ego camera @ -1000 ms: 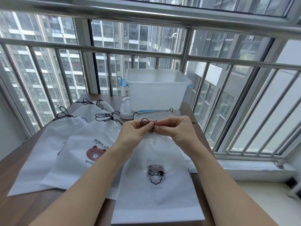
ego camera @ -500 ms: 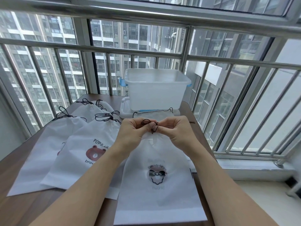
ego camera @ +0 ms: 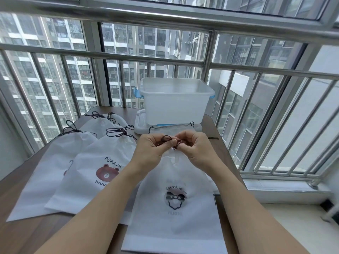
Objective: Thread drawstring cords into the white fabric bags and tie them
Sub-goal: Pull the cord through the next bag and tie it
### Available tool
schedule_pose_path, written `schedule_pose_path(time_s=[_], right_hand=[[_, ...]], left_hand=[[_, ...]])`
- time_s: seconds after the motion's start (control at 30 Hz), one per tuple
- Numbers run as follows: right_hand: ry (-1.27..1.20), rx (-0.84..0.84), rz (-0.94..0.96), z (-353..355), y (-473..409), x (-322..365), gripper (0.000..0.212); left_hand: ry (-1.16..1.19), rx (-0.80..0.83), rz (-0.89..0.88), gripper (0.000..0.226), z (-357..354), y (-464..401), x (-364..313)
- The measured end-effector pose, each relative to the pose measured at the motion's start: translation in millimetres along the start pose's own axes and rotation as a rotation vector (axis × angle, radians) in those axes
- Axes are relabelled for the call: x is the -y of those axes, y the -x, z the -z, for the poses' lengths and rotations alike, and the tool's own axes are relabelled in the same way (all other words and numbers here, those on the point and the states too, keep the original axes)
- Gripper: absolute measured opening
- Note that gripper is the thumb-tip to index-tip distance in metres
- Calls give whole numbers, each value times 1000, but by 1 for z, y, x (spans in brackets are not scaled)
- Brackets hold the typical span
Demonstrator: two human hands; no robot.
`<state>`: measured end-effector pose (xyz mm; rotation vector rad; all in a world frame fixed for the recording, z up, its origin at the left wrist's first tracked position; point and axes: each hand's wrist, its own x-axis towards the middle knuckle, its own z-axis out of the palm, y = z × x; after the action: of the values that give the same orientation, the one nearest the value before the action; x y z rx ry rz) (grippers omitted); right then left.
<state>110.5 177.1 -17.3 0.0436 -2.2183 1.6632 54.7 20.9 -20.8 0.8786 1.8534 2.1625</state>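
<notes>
- Your left hand (ego camera: 153, 149) and right hand (ego camera: 199, 149) meet fingertip to fingertip, both curled and pinching the dark cord (ego camera: 167, 139) at the gathered mouth of the near bag (ego camera: 176, 208)
- The cord loops run crosswise between your fingers; the bag hangs lengthwise below them, toward you
- Tied bags (ego camera: 102, 162) lie left of your fingers, the plastic bin (ego camera: 176, 105) beyond; nothing seems to block the knot
</notes>
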Motion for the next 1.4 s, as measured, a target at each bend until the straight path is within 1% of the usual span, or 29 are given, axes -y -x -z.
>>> schedule_pose_path(time_s=[0.07,0.1,0.23,0.3,0.4,0.5,0.57,0.67,0.77,0.8,0.9,0.97,1.03,1.17,1.23,1.27,1.37,1.4], right_hand=[[28,40,-10,1,0,0,14],[-4,63,-32,3,0,1,13],[-230,187,-152,15,3,3,11],[-295,205,-192,18,4,3,10],[-309,207,-240,21,5,2,11],[-306,245,-276,27,7,2,21],[-357,262,-306,29,9,4,26],[-487,252,-325,28,10,6,25],[-594,182,-353,21,7,7,35],[-626,142,-370,20,5,5,35],[-747,101,-435,19,1,5,33],[-877,105,-492,17,0,4,28],[-939,115,-500,17,-3,0,24],[-894,157,-492,19,-4,-8,21],[-892,198,-509,21,-5,-8,38],[-848,221,-515,21,-5,-8,47],[-661,265,-521,22,-3,-3,68],[-586,251,-501,21,-3,-2,70]], left_hand=[[-2,0,-1,9,0,-1,0],[0,-2,1,9,1,-1,0],[28,-5,17,9,0,-2,-1],[55,0,23,8,0,-2,-2],[75,13,31,8,0,-2,-2],[78,20,32,8,0,-1,-1],[80,24,32,9,1,-1,-1],[90,34,27,11,2,-1,-2],[75,45,9,14,0,0,-4],[72,46,4,14,-1,0,-4],[80,41,-6,16,-4,1,-5],[81,31,-9,16,-4,1,-5],[77,17,-11,16,-3,0,-4],[48,-3,-18,16,-2,-1,-1],[50,11,-31,18,-2,-1,-1],[59,25,-39,19,-2,0,-1],[81,110,-62,22,-1,1,-2],[84,133,-70,22,-1,1,-2]])
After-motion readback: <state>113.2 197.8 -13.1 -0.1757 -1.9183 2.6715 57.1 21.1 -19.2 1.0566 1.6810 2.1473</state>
